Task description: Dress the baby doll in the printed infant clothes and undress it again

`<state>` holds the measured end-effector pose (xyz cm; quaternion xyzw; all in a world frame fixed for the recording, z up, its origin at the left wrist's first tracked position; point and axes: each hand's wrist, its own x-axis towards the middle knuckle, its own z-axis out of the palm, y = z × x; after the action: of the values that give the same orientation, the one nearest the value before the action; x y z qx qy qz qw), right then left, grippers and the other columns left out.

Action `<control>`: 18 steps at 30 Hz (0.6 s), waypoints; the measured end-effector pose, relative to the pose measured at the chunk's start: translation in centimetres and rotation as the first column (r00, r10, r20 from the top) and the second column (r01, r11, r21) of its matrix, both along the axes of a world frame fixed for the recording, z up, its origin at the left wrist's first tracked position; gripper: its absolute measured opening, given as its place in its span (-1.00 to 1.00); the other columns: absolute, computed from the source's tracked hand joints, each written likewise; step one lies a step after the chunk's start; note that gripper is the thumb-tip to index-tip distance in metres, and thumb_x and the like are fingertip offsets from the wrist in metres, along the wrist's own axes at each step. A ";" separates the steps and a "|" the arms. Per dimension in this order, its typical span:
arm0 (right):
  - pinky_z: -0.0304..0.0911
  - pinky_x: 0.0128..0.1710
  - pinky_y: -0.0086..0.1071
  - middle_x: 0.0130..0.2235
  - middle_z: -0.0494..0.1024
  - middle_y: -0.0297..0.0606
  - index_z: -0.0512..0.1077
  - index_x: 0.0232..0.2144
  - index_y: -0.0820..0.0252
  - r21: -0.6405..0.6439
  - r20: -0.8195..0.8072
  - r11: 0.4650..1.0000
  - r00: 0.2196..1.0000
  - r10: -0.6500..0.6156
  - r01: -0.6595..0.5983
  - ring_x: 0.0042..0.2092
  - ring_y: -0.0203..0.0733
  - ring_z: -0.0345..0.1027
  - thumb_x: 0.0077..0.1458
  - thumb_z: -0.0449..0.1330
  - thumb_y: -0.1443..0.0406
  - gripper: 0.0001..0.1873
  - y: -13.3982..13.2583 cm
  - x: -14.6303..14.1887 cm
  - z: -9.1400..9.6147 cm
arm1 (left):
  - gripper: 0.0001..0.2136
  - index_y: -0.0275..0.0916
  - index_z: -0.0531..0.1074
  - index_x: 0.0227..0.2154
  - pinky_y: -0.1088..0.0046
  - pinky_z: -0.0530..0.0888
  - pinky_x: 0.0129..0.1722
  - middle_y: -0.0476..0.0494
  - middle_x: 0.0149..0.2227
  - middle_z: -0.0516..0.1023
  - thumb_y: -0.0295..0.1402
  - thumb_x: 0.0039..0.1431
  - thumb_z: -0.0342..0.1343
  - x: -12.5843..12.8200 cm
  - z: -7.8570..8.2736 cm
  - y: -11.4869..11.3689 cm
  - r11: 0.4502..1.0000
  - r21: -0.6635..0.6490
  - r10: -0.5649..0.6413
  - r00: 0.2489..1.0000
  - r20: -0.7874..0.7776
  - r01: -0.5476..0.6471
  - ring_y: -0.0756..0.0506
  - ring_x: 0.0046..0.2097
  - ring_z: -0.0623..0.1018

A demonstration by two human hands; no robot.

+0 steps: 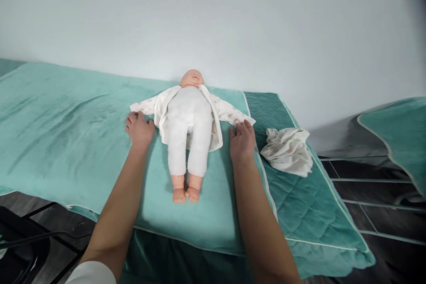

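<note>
Baby doll (pixel 191 111) laid on its back on a bed. The doll lies on a smooth light-green sheet (pixel 66 142), left of that sheet's pale-piped right border; its head is near the bed's far edge, beside the white wall (pixel 213 22), and its bare feet (pixel 185 194) point toward the near edge. The torso and legs are white. A white patterned baby jacket (pixel 217 135) lies open around the torso, its front panels parted and its sleeves extended outward to either side.

The person's left hand (pixel 140 128) is at the cuff of the left-hand sleeve (pixel 144 105), palm down, with the fingers loosely bent and the thumb apart from them. The right hand (pixel 242 140) is at the cuff of the opposite sleeve (pixel 229 112), its thumb likewise apart and its fingers partly spread. Whether either hand pinches the fabric cannot be told.

Toward the bed's right edge, a crumpled white cloth (pixel 288 151) with faint markings rests on a darker green quilted cover (pixel 313 213), apart from the right hand. Beyond that edge stand metal bars (pixel 372 180) and a second green cover (pixel 399 133). A black object (pixel 20 248), only partly in view, lies below the near edge at left.
</note>
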<state>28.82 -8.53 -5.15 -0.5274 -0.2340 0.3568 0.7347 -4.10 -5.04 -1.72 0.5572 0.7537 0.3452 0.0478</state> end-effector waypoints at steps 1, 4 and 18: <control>0.32 0.27 -0.07 0.28 0.33 -0.11 0.26 0.12 0.04 -0.003 0.017 1.000 1.000 -0.015 0.015 0.33 -0.10 0.26 -0.03 0.21 0.20 -0.39 -0.1 0.0 0.0 | -0.59 -0.28 0.47 0.07 -0.27 0.23 0.23 -0.53 0.27 0.28 -0.37 0.14 0.15 0.0 0.0 0.0 1.000 0.005 0.012 1.000 -0.006 -0.012 -0.57 0.31 0.23; 0.18 0.37 -0.07 0.33 0.31 -0.12 0.28 0.17 0.08 0.001 0.071 0.999 0.996 -0.051 0.051 0.41 -0.08 0.14 -0.04 0.22 0.21 -0.33 -0.5 -0.9 0.1 | -0.56 -0.27 0.47 0.13 -0.19 0.27 0.25 -0.46 0.33 0.26 -0.36 0.17 0.12 0.2 0.0 -0.2 0.999 -0.002 0.038 0.998 -0.046 -0.038 -0.51 0.34 0.22; 0.25 0.32 -0.07 0.07 0.50 -0.22 0.31 0.08 0.10 -0.025 0.138 0.990 0.981 -0.135 0.140 0.24 -0.12 0.38 -0.11 0.22 0.28 -0.38 0.7 0.7 -1.3 | -0.64 -0.20 0.52 0.08 -0.17 0.34 0.22 -0.36 0.21 0.47 -0.39 0.23 0.09 0.2 0.0 -0.3 1.000 -0.008 -0.007 1.000 -0.018 0.007 -0.44 0.30 0.34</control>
<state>29.48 -7.82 -6.46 -0.5781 -0.2404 0.2725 0.7305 -3.95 -5.33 -1.71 0.5630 0.7533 0.3371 0.0443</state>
